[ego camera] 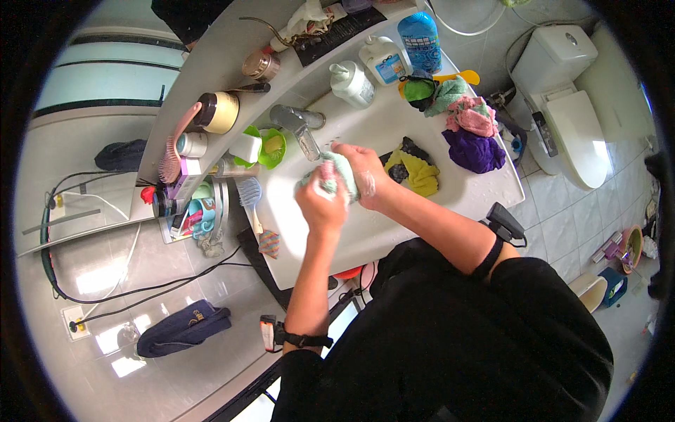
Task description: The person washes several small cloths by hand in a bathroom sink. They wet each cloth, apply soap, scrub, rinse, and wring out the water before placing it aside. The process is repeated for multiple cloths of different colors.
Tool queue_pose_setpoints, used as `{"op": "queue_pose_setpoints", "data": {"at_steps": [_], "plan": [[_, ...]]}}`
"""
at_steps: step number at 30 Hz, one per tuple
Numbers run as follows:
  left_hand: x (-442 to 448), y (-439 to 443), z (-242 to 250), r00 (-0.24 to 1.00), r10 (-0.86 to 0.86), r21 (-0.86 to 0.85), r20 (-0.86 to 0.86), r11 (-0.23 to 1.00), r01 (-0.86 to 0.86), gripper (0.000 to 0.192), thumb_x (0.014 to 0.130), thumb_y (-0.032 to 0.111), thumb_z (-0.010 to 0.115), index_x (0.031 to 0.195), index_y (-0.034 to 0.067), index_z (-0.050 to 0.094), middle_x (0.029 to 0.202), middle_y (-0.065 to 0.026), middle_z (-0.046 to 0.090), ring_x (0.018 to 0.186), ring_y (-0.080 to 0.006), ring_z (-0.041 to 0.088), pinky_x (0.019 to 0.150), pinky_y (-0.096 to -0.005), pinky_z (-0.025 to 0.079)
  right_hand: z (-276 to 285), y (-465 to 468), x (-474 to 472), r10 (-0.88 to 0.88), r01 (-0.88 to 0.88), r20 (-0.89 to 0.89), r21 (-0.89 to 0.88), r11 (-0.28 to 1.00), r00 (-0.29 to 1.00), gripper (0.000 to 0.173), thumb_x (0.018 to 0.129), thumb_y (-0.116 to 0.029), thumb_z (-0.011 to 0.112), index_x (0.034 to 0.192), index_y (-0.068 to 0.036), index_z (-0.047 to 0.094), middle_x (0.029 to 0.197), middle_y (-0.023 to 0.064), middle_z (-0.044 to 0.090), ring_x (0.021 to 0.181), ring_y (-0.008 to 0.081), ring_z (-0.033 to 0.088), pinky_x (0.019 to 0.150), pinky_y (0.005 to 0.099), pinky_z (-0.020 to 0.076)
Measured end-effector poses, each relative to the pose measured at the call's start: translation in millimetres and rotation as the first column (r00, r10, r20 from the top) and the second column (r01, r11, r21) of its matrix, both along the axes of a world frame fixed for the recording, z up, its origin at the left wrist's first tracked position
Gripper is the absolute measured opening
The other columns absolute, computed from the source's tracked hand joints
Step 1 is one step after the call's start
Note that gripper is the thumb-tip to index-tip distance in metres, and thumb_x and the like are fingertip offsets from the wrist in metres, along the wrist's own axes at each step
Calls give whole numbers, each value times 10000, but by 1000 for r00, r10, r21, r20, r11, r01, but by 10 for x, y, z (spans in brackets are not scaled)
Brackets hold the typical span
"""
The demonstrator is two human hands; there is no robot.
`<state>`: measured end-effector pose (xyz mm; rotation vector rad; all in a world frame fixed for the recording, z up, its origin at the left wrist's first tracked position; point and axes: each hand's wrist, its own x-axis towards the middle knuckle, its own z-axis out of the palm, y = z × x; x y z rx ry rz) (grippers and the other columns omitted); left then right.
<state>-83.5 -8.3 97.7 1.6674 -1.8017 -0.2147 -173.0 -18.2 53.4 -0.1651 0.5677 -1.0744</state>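
Note:
Between my two hands is a bunched pale green cloth with a pink patch (340, 171), held over the white washbasin (369, 232). My left hand (322, 200) grips its near left side. On its right, my right hand (366, 171) is closed around the cloth, with white suds on the wrist. Just beyond the cloth, water seems to come from the chrome faucet (298, 124). A yellow cloth (414, 171) and a dark patterned cloth lie in the basin to the right of my hands.
Along the basin's right rim lie a purple cloth (474, 151), a pink cloth (472, 116) and a green cloth (448, 96). Pump bottles (353, 84) and a blue bottle (420, 42) stand behind. Soap in a green dish (272, 147) and a hairbrush (250, 198) sit left.

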Motion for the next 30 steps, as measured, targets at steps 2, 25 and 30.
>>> {"op": "queue_pose_setpoints", "data": {"at_steps": [2, 25, 30], "plan": [[-9, 4, 13, 990, -66, -104, -126, 993, 53, 146, 832, 169, 663, 848, 23, 664, 722, -181, 667, 674, -370, 670, 619, -411, 505, 10, -8, 27, 86, -100, 85, 175, 979, 993, 217, 953, -207, 551, 857, -32, 636, 779, 47, 638, 642, 144, 611, 564, 320, 495], [-34, -15, -19, 915, 48, 16, -401, 999, -45, 98, 863, 59, 606, 813, -22, 629, 686, -57, 643, 631, -112, 565, 612, -321, 482, 157, 28, -70, 277, -264, -270, 81, 961, 922, 262, 954, -270, 555, 900, -30, 643, 725, 55, 632, 588, 156, 586, 518, 323, 467], [-93, 2, 40, 968, -88, -103, -236, 993, 65, 143, 885, 108, 641, 851, -30, 643, 697, -38, 624, 671, -93, 532, 625, -297, 470, 265, 5, -105, 12, -5, -144, 47, 999, 990, 274, 960, -291, 537, 881, -52, 647, 712, 58, 625, 498, 143, 540, 409, 336, 391]]}}
